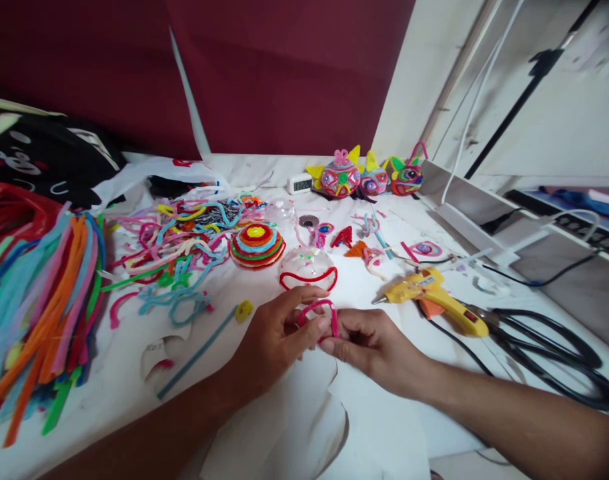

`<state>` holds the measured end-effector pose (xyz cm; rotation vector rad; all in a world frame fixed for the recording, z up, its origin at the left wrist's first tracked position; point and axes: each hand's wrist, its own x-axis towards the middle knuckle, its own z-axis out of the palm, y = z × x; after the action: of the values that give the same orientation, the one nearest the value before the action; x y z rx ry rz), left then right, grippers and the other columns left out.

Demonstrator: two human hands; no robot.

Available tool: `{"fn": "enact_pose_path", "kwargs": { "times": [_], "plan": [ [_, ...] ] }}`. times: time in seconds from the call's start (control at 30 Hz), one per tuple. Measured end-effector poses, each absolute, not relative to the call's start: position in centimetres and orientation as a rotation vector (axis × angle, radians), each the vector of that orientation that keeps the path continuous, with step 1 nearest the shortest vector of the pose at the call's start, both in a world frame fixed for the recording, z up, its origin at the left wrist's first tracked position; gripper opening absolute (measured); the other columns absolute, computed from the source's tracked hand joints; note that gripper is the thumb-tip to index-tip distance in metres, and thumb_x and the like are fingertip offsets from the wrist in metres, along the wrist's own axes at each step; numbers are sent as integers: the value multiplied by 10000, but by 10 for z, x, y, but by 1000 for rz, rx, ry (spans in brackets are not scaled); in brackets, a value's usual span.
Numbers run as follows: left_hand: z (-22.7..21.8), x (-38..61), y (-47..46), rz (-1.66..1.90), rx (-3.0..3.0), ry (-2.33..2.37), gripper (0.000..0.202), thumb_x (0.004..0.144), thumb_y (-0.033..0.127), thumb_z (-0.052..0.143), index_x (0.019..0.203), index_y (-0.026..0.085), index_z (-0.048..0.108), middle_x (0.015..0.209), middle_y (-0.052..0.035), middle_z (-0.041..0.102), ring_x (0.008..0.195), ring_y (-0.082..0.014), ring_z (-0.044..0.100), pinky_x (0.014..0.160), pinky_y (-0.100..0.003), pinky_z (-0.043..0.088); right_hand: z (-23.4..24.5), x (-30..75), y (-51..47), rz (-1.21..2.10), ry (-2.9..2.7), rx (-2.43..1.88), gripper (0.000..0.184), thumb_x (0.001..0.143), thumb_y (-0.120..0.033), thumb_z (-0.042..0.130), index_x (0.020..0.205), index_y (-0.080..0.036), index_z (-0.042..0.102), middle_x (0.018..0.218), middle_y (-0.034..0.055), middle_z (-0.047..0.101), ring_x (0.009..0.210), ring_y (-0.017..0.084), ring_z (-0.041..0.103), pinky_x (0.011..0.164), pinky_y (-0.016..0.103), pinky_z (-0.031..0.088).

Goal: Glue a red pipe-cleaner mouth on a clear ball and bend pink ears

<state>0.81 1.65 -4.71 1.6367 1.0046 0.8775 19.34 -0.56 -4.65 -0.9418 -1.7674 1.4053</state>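
Observation:
Between my two hands, low in the middle of the head view, a pink pipe cleaner (324, 305) is bent into a loop. My left hand (283, 330) pinches one side of it with thumb and fingers. The other side is in the closed fingertips of my right hand (367, 340). Just beyond my fingers lies a clear plastic dome (309, 261) with a red pipe-cleaner curve along its near edge. Left of that dome sits another dome (257, 247), covered in rings of coloured pipe cleaner with a yellow top.
A yellow glue gun (434, 297) and black-handled scissors (549, 350) lie to the right. Pipe-cleaner bundles (59, 293) and a loose tangle (184, 233) fill the left. Finished decorated balls (340, 177) stand at the back beside a small white clock (300, 183).

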Motion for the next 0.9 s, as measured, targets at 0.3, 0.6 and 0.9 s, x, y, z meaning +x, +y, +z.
{"fn": "enact_pose_path", "kwargs": {
  "times": [0.3, 0.6, 0.9],
  "plan": [
    [-41, 4, 16, 1156, 2112, 994, 130, 868, 159, 598, 941, 200, 698, 822, 20, 714, 716, -80, 635, 660, -167, 478, -41, 194, -9, 1280, -1920, -972, 296, 953, -341, 500, 721, -160, 527, 641, -41, 449, 576, 70, 390, 533, 197, 321],
    [-37, 5, 11, 1196, 2145, 976, 81, 845, 139, 622, 867, 175, 691, 723, 35, 679, 602, -50, 584, 555, -135, 434, -43, 192, -7, 1215, -1869, -1035, 396, 944, -354, 504, 605, -150, 532, 559, -21, 501, 514, 68, 460, 490, 189, 354],
    [-35, 5, 8, 1145, 2060, 1040, 102, 850, 170, 611, 841, 182, 713, 648, 38, 653, 552, -60, 569, 522, -144, 430, -47, 189, -7, 1479, -1518, -1130, 369, 899, -446, 554, 709, -133, 609, 486, -31, 521, 380, 59, 449, 367, 168, 381]
  ]
}}
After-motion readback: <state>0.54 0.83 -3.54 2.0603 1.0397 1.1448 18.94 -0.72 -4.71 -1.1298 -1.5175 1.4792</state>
